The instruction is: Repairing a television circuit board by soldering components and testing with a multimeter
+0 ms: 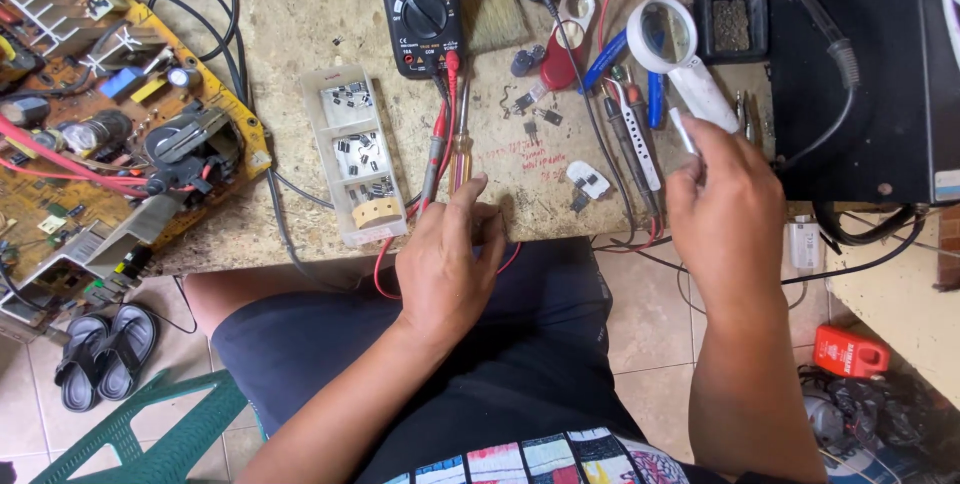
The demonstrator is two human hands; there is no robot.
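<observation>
My left hand (452, 264) rests at the front edge of the worn workbench (300, 14), index finger stretched toward a yellow-handled screwdriver (461, 156) and the red and black meter probes (437, 149). What its curled fingers hold, if anything, is hidden. My right hand (728, 206) is raised over the bench's right side and grips the white handle of a magnifying glass (668, 36), whose lens points away toward the back. A black digital multimeter (418, 6) lies ahead of my left hand.
A yellow circuit board (95, 114) with red wires overhangs the bench at left. A clear compartment box (353, 154) holds several small parts. Brush, tweezers, pens and small loose components lie mid-bench. A black unit (870, 94) stands right. Sandals (100, 349) and a green stool sit on the floor.
</observation>
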